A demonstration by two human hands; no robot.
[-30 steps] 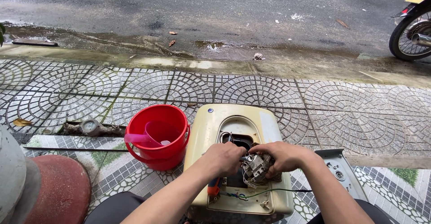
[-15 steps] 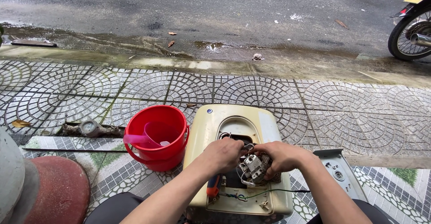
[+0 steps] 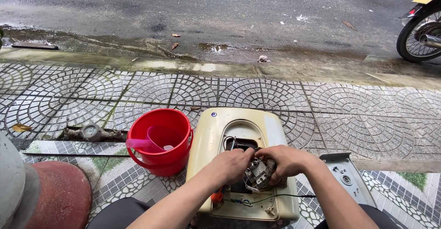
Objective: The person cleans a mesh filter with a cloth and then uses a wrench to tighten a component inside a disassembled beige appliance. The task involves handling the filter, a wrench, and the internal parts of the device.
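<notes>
A small metal part is held between both hands over the opening of a cream casing laid flat on the tiled pavement. The left hand is closed on the part's left side; the right hand is curled round its right side. A red bucket stands just beside the casing, and a grey cover lies to its right.

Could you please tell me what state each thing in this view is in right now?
Cream plastic appliance casing: lying flat, opening exposed.
Small metal component: in the opening, gripped by both hands.
Left hand: closed on the component.
Right hand: closed on the component.
Red plastic bucket: upright, pink scoop inside.
Grey cover panel: detached, lying beside the casing.
Road: wet.
</notes>
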